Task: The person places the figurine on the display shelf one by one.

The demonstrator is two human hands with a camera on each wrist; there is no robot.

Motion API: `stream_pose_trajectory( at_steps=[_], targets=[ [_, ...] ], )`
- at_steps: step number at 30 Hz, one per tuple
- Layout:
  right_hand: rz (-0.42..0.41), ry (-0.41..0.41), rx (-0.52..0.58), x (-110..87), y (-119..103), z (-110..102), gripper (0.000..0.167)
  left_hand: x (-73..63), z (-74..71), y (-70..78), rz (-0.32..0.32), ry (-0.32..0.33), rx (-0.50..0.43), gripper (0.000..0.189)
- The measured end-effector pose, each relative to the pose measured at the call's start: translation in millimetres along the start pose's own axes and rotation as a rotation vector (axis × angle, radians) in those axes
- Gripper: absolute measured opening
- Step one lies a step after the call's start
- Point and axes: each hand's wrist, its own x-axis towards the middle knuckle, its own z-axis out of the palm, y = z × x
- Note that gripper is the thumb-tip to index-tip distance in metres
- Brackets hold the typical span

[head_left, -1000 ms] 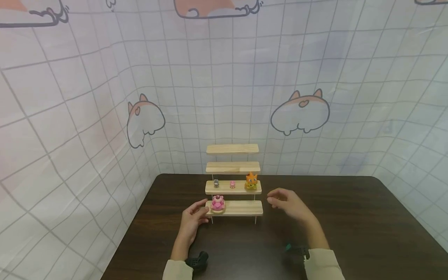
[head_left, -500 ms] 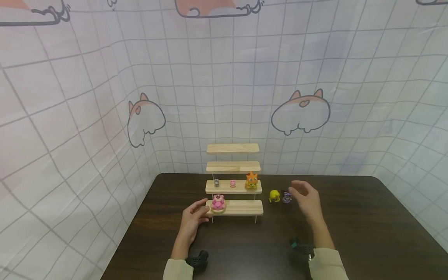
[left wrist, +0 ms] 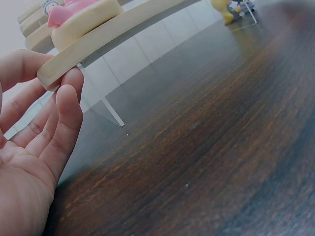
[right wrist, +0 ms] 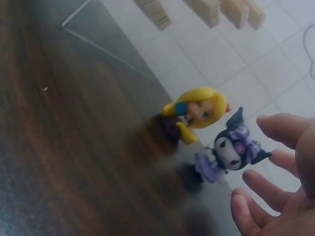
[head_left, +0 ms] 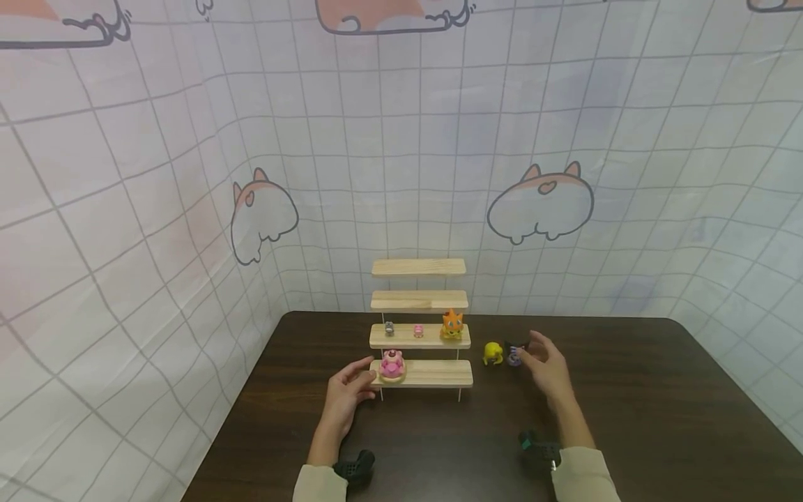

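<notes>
My left hand (head_left: 341, 397) pinches the left end of the lowest board of a wooden tiered display shelf (head_left: 436, 374). In the left wrist view, the thumb is at the board's edge and curled fingers (left wrist: 69, 105) are beneath it. A pink bear figurine (head_left: 392, 367) sits in a cream ring on that board, close to this hand. To the shelf's right, my right hand (head_left: 548, 369) reaches around a black-and-purple figurine (right wrist: 229, 150) with pointed ears. Its fingers are spread and gently bent, with the thumb tip near the head. Beside that figurine stands a yellow-haired doll figurine (right wrist: 202, 108).
The second board holds a small grey figurine (head_left: 389, 329), a small pink figurine (head_left: 418, 332) and an orange-and-yellow figurine (head_left: 452, 325). Two bare boards rise behind. Thin clear legs (left wrist: 113, 112) carry the shelf on a dark wooden table (head_left: 627, 404). Grid-patterned cloth (head_left: 414, 174) surrounds the table.
My right hand has moved right from beside the shelf, uncovering the two figurines on the table, then come in around the black-and-purple one. My left hand has stayed at the board.
</notes>
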Motion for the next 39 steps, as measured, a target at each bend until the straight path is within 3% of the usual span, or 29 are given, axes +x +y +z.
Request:
stream_pose_trajectory(
  at_steps=[16,39],
  targets=[
    [0.011,-0.020,0.026,4.6,11,12,0.059,-1.2,0.3,0.0,-0.004,0.005,-0.004,0.043],
    [0.062,0.063,0.054,7.3,11,14,0.045,-0.2,0.1,0.6,-0.009,0.007,-0.006,0.043]
  ],
)
